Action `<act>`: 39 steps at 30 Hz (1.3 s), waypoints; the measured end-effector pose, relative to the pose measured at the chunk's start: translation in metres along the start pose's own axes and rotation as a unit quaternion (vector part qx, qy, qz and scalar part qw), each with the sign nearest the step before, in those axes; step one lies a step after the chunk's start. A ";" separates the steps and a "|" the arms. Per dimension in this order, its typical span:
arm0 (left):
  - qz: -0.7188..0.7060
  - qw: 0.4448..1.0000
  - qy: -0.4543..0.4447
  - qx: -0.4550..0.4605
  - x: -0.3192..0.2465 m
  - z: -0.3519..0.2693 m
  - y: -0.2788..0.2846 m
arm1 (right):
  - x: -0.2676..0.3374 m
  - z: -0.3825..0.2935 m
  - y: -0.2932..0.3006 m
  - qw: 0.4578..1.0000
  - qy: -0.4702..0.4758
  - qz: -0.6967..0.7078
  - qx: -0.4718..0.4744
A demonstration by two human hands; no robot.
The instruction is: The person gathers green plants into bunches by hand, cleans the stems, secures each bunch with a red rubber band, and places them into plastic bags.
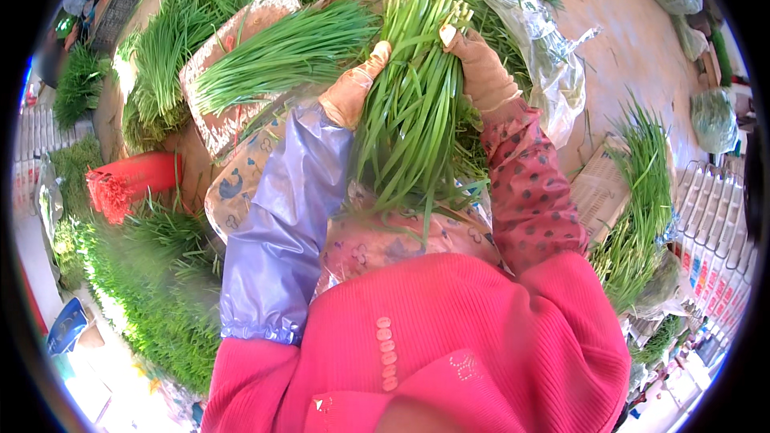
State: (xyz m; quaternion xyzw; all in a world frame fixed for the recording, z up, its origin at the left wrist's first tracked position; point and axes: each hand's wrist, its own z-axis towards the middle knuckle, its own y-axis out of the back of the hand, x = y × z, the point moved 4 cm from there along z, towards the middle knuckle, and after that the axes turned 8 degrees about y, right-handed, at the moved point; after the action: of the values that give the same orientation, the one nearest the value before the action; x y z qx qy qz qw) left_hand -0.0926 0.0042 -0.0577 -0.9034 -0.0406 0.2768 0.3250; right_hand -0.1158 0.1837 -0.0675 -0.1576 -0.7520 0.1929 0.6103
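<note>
A bunch of garlic chives (415,90) is held upright before my chest, pale cut ends at the top and leaves hanging over my lap. My left hand (355,87), in a tan glove, grips its left side with the thumb along the stems. My right hand (484,66), also gloved, closes on the right side near the cut ends. A small pale patch shows at its fingertips; I cannot tell what it is. Left of the held bunch, another bundle of chives (283,54) lies across a board with a speckled border (201,123).
A clear plastic bag (556,72) with loose greens curves behind my right hand. Left lies a roll of red ties (135,177). Heaps of chives (162,66) cover the floor at left. More chives (640,192) rest by a cardboard piece (601,189) at right.
</note>
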 end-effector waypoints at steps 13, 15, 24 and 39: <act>-0.043 0.969 0.128 0.206 0.033 0.044 0.021 | 0.014 -0.005 -0.049 0.981 -0.001 0.152 0.123; 0.211 0.965 -0.051 0.146 0.009 0.031 -0.012 | 0.019 -0.004 -0.034 0.982 0.009 0.158 0.104; 0.187 0.922 -0.243 -0.237 -0.068 -0.043 0.038 | 0.131 -0.011 0.049 0.936 0.290 0.190 0.062; -0.191 0.946 -0.120 0.230 0.044 0.010 -0.099 | 0.086 -0.058 0.009 0.907 0.366 0.188 -0.085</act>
State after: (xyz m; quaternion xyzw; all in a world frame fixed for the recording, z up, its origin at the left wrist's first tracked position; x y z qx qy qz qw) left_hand -0.0505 0.0988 -0.0247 -0.7390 -0.1865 0.3181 0.5639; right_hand -0.0765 0.2378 0.0120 -0.4068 -0.4459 0.1676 0.7795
